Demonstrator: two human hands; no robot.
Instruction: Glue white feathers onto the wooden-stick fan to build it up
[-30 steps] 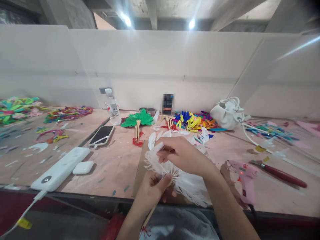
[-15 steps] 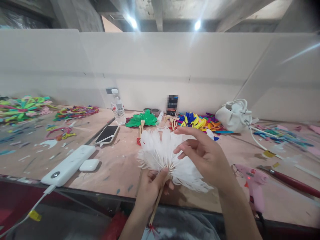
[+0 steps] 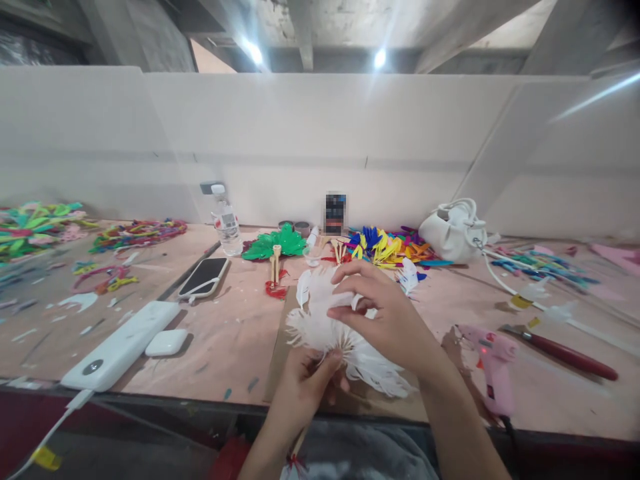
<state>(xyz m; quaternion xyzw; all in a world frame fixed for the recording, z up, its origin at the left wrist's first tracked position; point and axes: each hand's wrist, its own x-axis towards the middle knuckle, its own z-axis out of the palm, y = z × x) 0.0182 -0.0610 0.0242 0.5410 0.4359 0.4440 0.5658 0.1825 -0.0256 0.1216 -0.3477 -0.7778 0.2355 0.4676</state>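
A white feather fan (image 3: 313, 325) is spread above the table's near edge. Around its base, where the quills meet the wooden handle (image 3: 299, 441), my left hand (image 3: 304, 381) is closed, thumb on the front. Red threads hang at the handle's lower end. My right hand (image 3: 387, 313) is at the fan's upper right, fingers curled, with white feather (image 3: 345, 300) between thumb and fingers. Its palm and wrist hide part of the fan. Under the fan lies a brown board (image 3: 280, 360).
At right are a pink glue gun (image 3: 493, 360), a red-handled knife (image 3: 570, 353) and a white bag (image 3: 453, 233). Coloured feathers (image 3: 387, 248), a green leaf-shaped piece (image 3: 277, 243) and a water bottle (image 3: 227, 223) stand behind. A phone (image 3: 204, 277) and power bank (image 3: 120, 347) lie left.
My right hand's fingers have closed in on the upper feathers, pressing some together. The fan has dropped slightly and its top looks narrower. The view has shifted a little.
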